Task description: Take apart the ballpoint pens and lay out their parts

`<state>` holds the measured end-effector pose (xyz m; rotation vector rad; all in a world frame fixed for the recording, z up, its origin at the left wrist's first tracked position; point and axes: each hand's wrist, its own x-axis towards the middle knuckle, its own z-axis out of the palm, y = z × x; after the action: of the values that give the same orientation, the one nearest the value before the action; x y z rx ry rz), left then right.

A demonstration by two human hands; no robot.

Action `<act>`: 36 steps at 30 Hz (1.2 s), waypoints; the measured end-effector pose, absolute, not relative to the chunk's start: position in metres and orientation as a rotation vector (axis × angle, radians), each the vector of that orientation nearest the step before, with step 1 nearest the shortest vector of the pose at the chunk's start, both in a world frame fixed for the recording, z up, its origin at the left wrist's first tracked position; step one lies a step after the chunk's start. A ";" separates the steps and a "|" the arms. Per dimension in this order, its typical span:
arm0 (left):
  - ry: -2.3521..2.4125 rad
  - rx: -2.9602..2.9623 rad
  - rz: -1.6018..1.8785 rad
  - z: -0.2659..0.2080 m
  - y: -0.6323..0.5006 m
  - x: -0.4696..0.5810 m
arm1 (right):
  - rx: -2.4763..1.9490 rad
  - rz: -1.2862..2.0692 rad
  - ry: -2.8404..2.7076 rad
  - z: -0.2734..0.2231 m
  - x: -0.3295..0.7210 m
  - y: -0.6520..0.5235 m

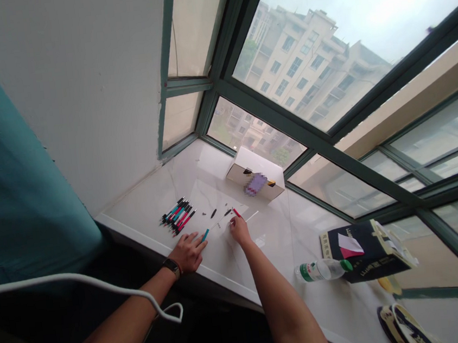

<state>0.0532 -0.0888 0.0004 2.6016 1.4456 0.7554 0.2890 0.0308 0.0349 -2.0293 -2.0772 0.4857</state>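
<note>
Wht ledge (pixel 228 259), blue pen brl (pixel 205 234)

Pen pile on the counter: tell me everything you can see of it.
The pen pile is a tight cluster of slim pens with teal, red, black and pale parts, apparently plastic. They lie roughly parallel on the pale, glossy counter near the left hand, which appears not to touch them. I cannot count them exactly.

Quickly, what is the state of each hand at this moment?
Left hand: fingers partly spread, tips at the blue piece; grip cannot be told.
Right hand: fingers bent in near the red piece; anything held is too small to tell.
</note>
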 end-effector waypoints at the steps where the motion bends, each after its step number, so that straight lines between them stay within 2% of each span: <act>1: 1.447 2.604 0.753 0.000 -0.089 0.053 | -2.035 0.498 -2.075 0.036 0.289 0.031; 10: 1.449 2.607 0.758 0.001 -0.089 0.053 | -2.251 0.645 -1.845 0.041 0.281 0.039; 17: 1.443 2.625 0.771 0.003 -0.088 0.053 | -2.312 0.586 -1.806 0.033 0.266 0.046; 28: 1.454 2.627 0.791 0.006 -0.089 0.053 | -2.126 0.616 -1.926 0.031 0.264 0.052; 36: 1.458 2.616 0.805 0.004 -0.089 0.054 | -1.979 0.466 -2.061 0.028 0.263 0.045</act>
<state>0.0540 -0.0887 0.0036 2.6158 1.4576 0.8046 0.2629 0.0449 0.0281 -1.9785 -2.0610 0.4657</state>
